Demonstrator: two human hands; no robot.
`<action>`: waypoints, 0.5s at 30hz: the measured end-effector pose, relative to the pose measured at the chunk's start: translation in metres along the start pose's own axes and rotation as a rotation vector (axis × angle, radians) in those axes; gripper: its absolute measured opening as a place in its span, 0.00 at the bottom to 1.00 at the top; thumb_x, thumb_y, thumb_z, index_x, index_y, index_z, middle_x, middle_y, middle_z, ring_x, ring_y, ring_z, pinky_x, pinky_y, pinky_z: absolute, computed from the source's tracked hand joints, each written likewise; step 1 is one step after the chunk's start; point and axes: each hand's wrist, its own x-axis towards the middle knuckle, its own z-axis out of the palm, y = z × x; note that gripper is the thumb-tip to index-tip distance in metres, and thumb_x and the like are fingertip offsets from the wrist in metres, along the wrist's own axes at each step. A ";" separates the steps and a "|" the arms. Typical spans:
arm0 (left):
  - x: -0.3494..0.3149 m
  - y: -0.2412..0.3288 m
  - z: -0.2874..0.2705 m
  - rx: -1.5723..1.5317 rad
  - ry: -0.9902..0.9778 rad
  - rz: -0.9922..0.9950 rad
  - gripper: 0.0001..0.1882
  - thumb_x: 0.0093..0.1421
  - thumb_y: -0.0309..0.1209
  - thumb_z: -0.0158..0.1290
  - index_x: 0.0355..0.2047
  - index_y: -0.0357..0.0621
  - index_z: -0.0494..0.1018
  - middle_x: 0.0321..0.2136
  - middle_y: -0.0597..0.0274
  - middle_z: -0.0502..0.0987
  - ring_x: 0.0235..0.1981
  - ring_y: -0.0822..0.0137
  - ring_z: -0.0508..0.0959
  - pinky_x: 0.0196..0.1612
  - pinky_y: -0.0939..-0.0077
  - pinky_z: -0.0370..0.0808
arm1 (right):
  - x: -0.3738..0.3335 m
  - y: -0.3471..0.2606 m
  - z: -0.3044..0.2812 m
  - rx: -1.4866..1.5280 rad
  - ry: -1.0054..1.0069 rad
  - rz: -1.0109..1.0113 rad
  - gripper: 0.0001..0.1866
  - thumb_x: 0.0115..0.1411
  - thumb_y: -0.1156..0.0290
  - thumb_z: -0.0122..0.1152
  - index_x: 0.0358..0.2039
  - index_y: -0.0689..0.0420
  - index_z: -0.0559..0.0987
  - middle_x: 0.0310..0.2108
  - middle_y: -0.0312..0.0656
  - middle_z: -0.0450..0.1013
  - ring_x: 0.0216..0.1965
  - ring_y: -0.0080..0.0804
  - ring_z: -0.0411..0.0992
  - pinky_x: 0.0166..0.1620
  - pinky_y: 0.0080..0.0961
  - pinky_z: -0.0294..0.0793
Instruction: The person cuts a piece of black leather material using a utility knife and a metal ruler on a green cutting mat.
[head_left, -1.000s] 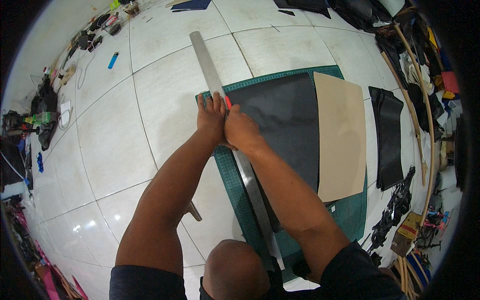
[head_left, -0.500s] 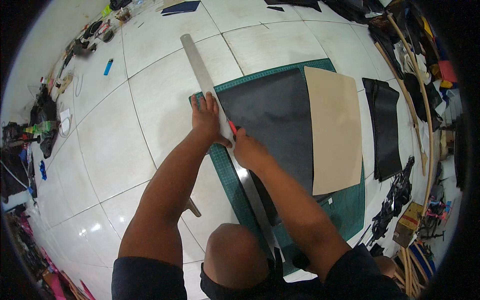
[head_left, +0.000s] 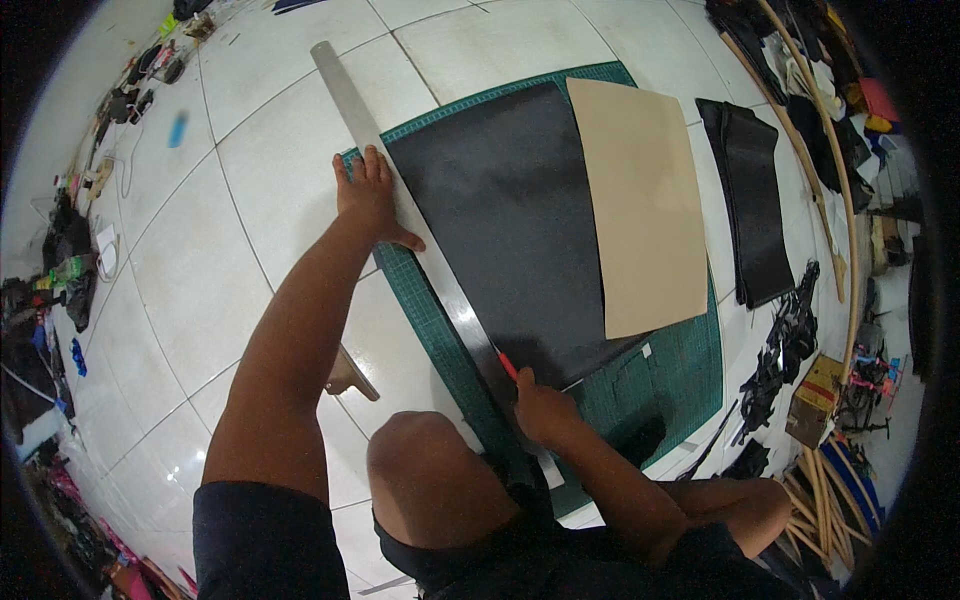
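Observation:
My left hand (head_left: 372,205) lies with its fingers spread on the upper part of a long steel ruler (head_left: 462,314), pressing it down. The ruler runs slantwise along the left side of a black leather-like sheet (head_left: 490,200). Closed around a red utility knife (head_left: 508,365), my right hand (head_left: 545,410) is near the sheet's lower left corner. The knife's tip meets the ruler's right edge; its blade is too small to make out clearly. Beneath the sheet is a green cutting mat (head_left: 660,385). A beige sheet (head_left: 645,215) overlaps the black one's right side.
Folded black material (head_left: 745,200) lies on white floor tiles right of the mat. Black scraps (head_left: 780,370), a small box (head_left: 815,400) and long wooden sticks (head_left: 810,180) are farther right. A metal piece (head_left: 350,378) lies beside my left forearm, a blue lighter (head_left: 178,130) at upper left.
My right hand has drawn the knife down along the ruler's edge, toward me. My left hand stays pressed at about the same place on the ruler. The whole view has shifted slightly.

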 end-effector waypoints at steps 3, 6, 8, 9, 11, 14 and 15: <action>0.000 0.000 0.001 -0.022 -0.002 -0.001 0.85 0.21 0.75 0.65 0.70 0.34 0.40 0.71 0.42 0.41 0.72 0.47 0.46 0.69 0.38 0.36 | -0.026 0.008 -0.005 0.054 0.020 -0.015 0.16 0.67 0.66 0.47 0.49 0.64 0.62 0.35 0.61 0.76 0.37 0.62 0.76 0.44 0.56 0.72; -0.003 -0.001 0.004 -0.052 0.025 -0.016 0.86 0.19 0.74 0.67 0.70 0.34 0.40 0.70 0.42 0.42 0.72 0.47 0.46 0.70 0.38 0.39 | -0.041 0.018 0.009 0.360 0.229 0.080 0.20 0.65 0.59 0.54 0.47 0.63 0.65 0.36 0.59 0.74 0.39 0.59 0.75 0.43 0.52 0.71; -0.001 -0.001 0.005 -0.090 0.071 -0.007 0.86 0.18 0.72 0.68 0.70 0.34 0.40 0.70 0.42 0.44 0.72 0.47 0.46 0.70 0.39 0.40 | -0.032 0.045 0.055 0.391 0.393 0.001 0.23 0.61 0.56 0.61 0.44 0.62 0.68 0.36 0.58 0.73 0.39 0.56 0.74 0.43 0.49 0.71; 0.001 -0.002 0.008 -0.116 0.099 -0.001 0.86 0.17 0.71 0.69 0.69 0.32 0.40 0.70 0.42 0.43 0.71 0.44 0.46 0.67 0.32 0.42 | -0.025 0.060 0.079 0.402 0.476 -0.041 0.24 0.59 0.55 0.64 0.42 0.62 0.69 0.37 0.57 0.72 0.40 0.55 0.73 0.43 0.47 0.71; 0.001 -0.010 0.023 -0.206 0.170 0.011 0.86 0.17 0.71 0.70 0.69 0.33 0.41 0.70 0.40 0.43 0.71 0.43 0.46 0.67 0.32 0.44 | -0.017 0.080 0.118 0.214 0.552 -0.107 0.26 0.54 0.54 0.70 0.40 0.61 0.70 0.37 0.55 0.70 0.40 0.52 0.72 0.43 0.44 0.70; -0.008 -0.012 0.035 -0.332 0.282 0.014 0.81 0.22 0.69 0.71 0.69 0.36 0.44 0.69 0.38 0.45 0.71 0.41 0.47 0.68 0.34 0.45 | -0.005 0.097 0.152 0.094 0.649 -0.205 0.26 0.50 0.57 0.73 0.38 0.61 0.70 0.36 0.53 0.69 0.39 0.50 0.71 0.42 0.43 0.70; -0.011 -0.011 0.040 -0.390 0.326 0.011 0.79 0.24 0.68 0.71 0.69 0.37 0.45 0.69 0.38 0.45 0.71 0.40 0.47 0.68 0.37 0.46 | 0.000 0.100 0.160 0.080 0.679 -0.234 0.26 0.50 0.59 0.74 0.39 0.61 0.70 0.36 0.53 0.68 0.38 0.50 0.72 0.42 0.43 0.70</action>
